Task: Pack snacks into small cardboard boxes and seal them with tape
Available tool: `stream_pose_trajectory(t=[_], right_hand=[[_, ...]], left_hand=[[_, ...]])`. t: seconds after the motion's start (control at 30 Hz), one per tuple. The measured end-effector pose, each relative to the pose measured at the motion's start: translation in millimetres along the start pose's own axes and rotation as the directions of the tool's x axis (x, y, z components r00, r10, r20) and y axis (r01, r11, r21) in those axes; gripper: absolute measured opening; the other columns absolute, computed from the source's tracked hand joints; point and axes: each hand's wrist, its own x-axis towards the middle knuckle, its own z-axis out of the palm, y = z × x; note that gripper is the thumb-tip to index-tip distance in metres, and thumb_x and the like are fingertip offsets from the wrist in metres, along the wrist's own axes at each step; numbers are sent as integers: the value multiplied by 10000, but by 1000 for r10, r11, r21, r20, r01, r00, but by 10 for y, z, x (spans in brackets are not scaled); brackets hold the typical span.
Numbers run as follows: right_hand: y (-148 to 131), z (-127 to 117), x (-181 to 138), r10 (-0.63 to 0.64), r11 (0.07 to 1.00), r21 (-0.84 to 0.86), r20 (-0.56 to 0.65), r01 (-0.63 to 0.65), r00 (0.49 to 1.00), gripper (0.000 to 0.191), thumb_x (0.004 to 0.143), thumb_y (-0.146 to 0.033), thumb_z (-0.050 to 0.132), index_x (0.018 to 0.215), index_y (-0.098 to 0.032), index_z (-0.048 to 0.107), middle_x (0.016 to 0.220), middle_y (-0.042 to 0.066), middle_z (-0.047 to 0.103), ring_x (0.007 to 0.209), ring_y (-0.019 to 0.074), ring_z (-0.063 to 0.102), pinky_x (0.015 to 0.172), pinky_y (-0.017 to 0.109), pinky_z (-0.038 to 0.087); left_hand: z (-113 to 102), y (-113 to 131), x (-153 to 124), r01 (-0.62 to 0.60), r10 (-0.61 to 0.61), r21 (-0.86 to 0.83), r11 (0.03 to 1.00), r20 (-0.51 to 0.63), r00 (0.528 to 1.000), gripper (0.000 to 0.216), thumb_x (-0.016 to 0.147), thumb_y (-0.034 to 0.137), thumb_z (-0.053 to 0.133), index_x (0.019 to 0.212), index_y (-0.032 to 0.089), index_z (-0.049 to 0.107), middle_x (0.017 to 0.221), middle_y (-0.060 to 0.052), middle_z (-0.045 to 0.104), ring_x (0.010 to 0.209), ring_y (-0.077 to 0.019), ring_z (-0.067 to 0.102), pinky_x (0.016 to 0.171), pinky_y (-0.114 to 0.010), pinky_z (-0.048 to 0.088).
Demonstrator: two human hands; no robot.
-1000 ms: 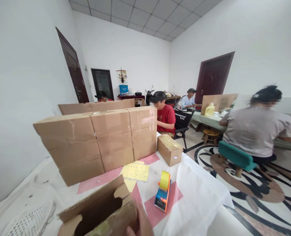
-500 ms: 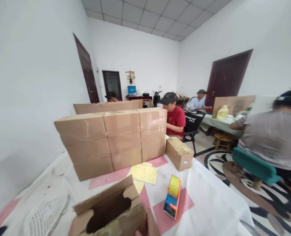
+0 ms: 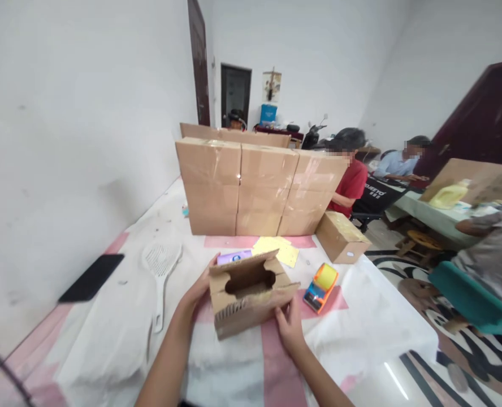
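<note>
A small cardboard box (image 3: 246, 308) with its top flaps open is between my hands, tilted a little above the cloth; its inside is dark. My left hand (image 3: 200, 282) grips its left end, with the fingers partly hidden behind it. At the lower right corner, my right hand (image 3: 291, 323) holds it with the thumb on the front. Just behind the box lies a purple pack (image 3: 234, 258), close to my left fingertips and partly covered. To the right of my right hand is an orange and blue tape dispenser (image 3: 320, 288) with yellow tape.
Stacked cartons (image 3: 259, 189) form a wall across the table. A taped box (image 3: 343, 237) stands at its right end, with yellow perforated sheets (image 3: 282, 251) in front. On the left lie a white slotted skimmer (image 3: 161, 265) and a flat black object (image 3: 92, 278). Several people sit beyond.
The view has swung left and down, so both hands and the whole box now show. The purple pack, the full skimmer and the black object have come into sight.
</note>
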Motion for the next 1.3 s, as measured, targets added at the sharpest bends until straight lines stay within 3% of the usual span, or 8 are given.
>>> stream_pose_trajectory(t=[0.13, 0.4, 0.57, 0.7, 0.83, 1.0, 1.2, 1.3], right_hand=[[-68, -2, 15, 4, 999, -54, 4, -4, 1000, 444, 950, -443, 550, 1317, -198, 497, 1184, 140, 624, 1145, 317, 603, 1001, 527, 506], [-97, -18, 26, -6, 996, -91, 16, 7, 1000, 416, 943, -430, 547, 1291, -208, 493, 1142, 125, 604, 1079, 309, 598, 936, 505, 521], [-104, -33, 48, -30, 995, -90, 14, 31, 999, 389, 935, -433, 562, 1251, -213, 511, 1118, 114, 599, 1084, 307, 584, 957, 517, 502], [-82, -32, 63, -34, 998, -54, 10, 34, 999, 406, 919, -449, 585, 1242, -212, 516, 1150, 121, 611, 1083, 305, 591, 959, 511, 497], [-93, -29, 66, -20, 1000, -17, 32, 20, 999, 390, 914, -443, 596, 1219, -211, 523, 1159, 127, 626, 1052, 301, 604, 922, 499, 512], [-120, -23, 57, -11, 1000, 4, 29, 11, 1000, 403, 901, -447, 603, 1212, -203, 526, 1169, 135, 632, 1108, 323, 600, 950, 517, 505], [-120, 7, 57, -10, 1000, 7, 17, 10, 1000, 542, 896, -460, 594, 1343, -179, 474, 1259, 166, 614, 1170, 339, 597, 1005, 539, 491], [-152, 12, 30, -42, 999, 1, 9, 42, 999, 565, 889, -444, 605, 1370, -182, 468, 1261, 166, 613, 1177, 335, 591, 1008, 547, 497]], left_hand=[[-84, -104, 175, -23, 22, 33, 999, 16, 1000, 841, 658, 476, 854, 1386, 161, 577, 1323, -169, 683, 1281, -357, 603, 1102, -507, 470], [-175, -124, 218, -164, 181, 154, 974, -101, 978, 558, 631, 385, 885, 1099, 134, 714, 1167, -180, 738, 1111, -361, 677, 987, -490, 543], [-249, 13, 91, -298, 370, 228, 927, -428, 825, 716, 723, 465, 814, 1318, 159, 560, 1376, -194, 605, 1282, -332, 585, 1027, -447, 523], [-248, 297, -194, -365, 483, 317, 875, -532, 696, 720, 746, 439, 821, 1361, 194, 536, 1429, -172, 565, 1339, -323, 544, 1073, -453, 497], [-233, 796, -511, -462, 618, 415, 784, -445, 648, 772, 668, 416, 886, 1334, 202, 561, 1388, -140, 595, 1303, -315, 572, 1011, -401, 543], [-48, 1332, -664, -531, 638, 390, 752, -230, 735, 583, 713, 464, 843, 1173, 187, 616, 1091, -72, 700, 1023, -248, 693, 845, -328, 590], [255, 1326, -601, -549, 638, 402, 733, -126, 760, 532, 725, 440, 843, 1126, 183, 607, 1032, -52, 692, 966, -224, 701, 817, -312, 595], [299, 1286, -652, -624, 728, 514, 589, -3, 685, 601, 759, 375, 831, 1255, 193, 546, 1212, -108, 657, 1144, -278, 669, 899, -382, 605]])
